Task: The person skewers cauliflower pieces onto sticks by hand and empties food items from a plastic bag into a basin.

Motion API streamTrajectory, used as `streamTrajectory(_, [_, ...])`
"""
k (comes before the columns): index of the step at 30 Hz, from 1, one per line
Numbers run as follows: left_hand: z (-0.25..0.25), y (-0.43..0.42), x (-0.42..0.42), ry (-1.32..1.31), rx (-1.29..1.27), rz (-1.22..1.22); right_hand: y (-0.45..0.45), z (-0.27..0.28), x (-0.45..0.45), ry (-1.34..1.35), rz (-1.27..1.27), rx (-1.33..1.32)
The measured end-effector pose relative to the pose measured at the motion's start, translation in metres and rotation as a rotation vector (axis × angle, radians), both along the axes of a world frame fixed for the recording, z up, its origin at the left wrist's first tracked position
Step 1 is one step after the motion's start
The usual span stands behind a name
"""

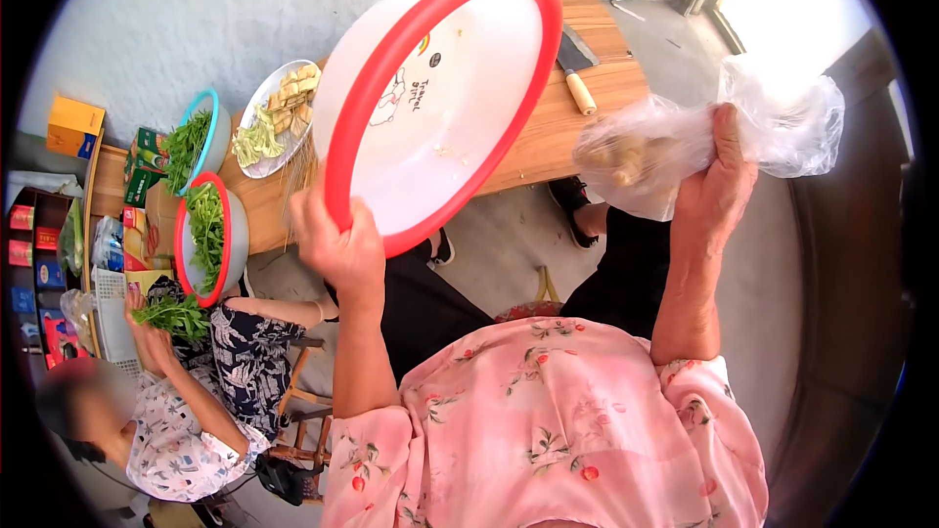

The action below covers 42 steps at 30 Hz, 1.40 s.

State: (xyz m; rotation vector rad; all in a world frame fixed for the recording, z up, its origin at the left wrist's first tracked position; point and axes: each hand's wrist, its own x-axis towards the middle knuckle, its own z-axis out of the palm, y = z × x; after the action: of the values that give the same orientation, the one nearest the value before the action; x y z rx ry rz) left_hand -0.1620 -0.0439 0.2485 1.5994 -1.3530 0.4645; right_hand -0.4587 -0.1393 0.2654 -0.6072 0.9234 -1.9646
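My left hand [342, 242] is closed on the near rim of a big white basin [460, 108] with a red edge. The basin is tilted up on its side, its inside facing right, with a few small crumbs and a printed picture in it. My right hand [719, 181] grips a clear plastic bag [650, 142] by its gathered neck, fingers wrapped round it. Pale yellowish pieces [624, 158] show through the hanging part of the bag; their exact kind is unclear. The bag's loose top [782, 117] spreads out to the right of my hand.
A cleaver [577, 68] lies on the wooden table [528, 152]. Left of the basin are an oval plate [262, 164] of cut food and two basins of greens [207, 235]. A co-worker [186, 430] sits at lower left holding greens. Shelves with boxes stand behind.
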Motion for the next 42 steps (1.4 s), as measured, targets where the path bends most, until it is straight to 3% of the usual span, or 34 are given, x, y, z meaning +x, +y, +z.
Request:
streamTrajectory(3, [0.039,0.042,-0.015,0.054,-0.112,0.025,-0.001,-0.007,-0.002,0.006,-0.010,0.040])
streamTrajectory(5, [0.030,0.043,0.004,0.136,-0.154,0.085,-0.001,-0.015,-0.003,-0.043,-0.008,0.022])
streamTrajectory(6, [0.034,0.030,0.007,0.060,-0.021,0.165,0.004,-0.018,-0.002,-0.043,0.006,0.026])
streamTrajectory(10, [0.040,0.004,-0.001,-0.244,-0.052,0.038,0.001,-0.020,-0.002,0.014,0.040,0.019])
streamTrajectory(12, [0.047,0.010,0.000,-0.269,-0.077,0.068,0.000,-0.019,-0.002,0.016,0.031,0.011])
streamTrajectory(14, [0.061,0.027,0.011,-0.426,-0.165,0.281,0.005,-0.015,-0.001,0.039,0.075,0.035])
streamTrajectory(16, [0.058,0.025,0.027,-0.180,-0.298,0.327,0.002,-0.021,0.000,0.027,0.074,0.044])
streamTrajectory(17, [0.057,0.020,0.034,0.055,-0.262,0.294,0.001,-0.024,0.001,0.014,0.091,0.055])
streamTrajectory(18, [0.063,0.014,0.030,0.509,-0.248,0.171,0.000,-0.023,0.004,0.019,0.091,0.049])
streamTrajectory(20, [0.049,0.002,0.053,0.817,-0.358,-0.102,-0.001,-0.023,0.009,0.007,0.099,0.062])
streamTrajectory(21, [0.036,-0.004,0.062,0.823,-0.364,-0.104,0.000,-0.027,0.007,-0.004,0.135,0.086])
streamTrajectory(23, [0.004,-0.015,0.077,1.082,-0.338,-0.067,-0.001,-0.026,0.009,0.009,0.121,0.088])
streamTrajectory(31, [-0.094,-0.062,0.065,1.432,-0.092,-0.034,-0.015,0.003,0.030,0.062,0.195,0.093])
streamTrajectory(34, [-0.111,-0.078,0.055,1.514,-0.005,-0.130,-0.033,0.014,0.047,0.049,0.217,0.083])
streamTrajectory(42, [-0.132,-0.104,0.047,1.595,0.078,-0.101,-0.098,0.010,0.126,0.131,0.506,0.130])
